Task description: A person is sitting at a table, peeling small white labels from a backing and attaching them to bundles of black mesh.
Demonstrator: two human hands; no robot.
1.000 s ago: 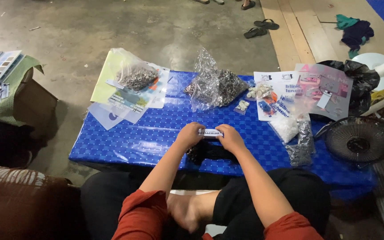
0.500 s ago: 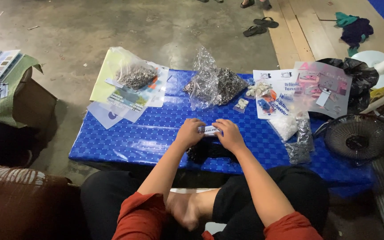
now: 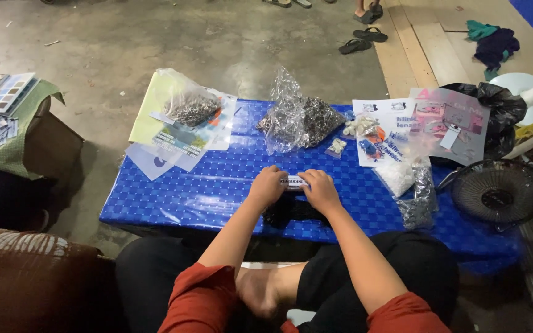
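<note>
The left hand (image 3: 268,187) and the right hand (image 3: 319,189) met over the middle of the table (image 3: 217,191), each curled and pinching one end of a small white strip (image 3: 295,182) held between them. The strip was flat and narrow, its long axis running left to right across the person's body, one end pointing toward each hand, roughly level with the near edge of the table. It sat just above the blue checked cover, and whether it touched the cover could not be told. Just below the hands, at the near edge, lay a dark bundle (image 3: 291,211), partly hidden by the wrists.

Farther out, beyond the hands, a crumpled clear bag of dark small parts (image 3: 297,123) stood near the far edge of the table. To its left a second clear bag of grey parts (image 3: 187,106) rested on a stack of printed sheets (image 3: 155,132) that overhung the table's left corner. To the right of the middle bag were a small packet of pale round pieces (image 3: 338,147), more printed sheets (image 3: 402,123), and two clear bags, one with white contents (image 3: 396,176) and one with dark contents (image 3: 419,200). A black plastic bag (image 3: 501,108) lay at the far right corner, and a round black fan grille (image 3: 499,194) stood just off the table's right side.
</note>
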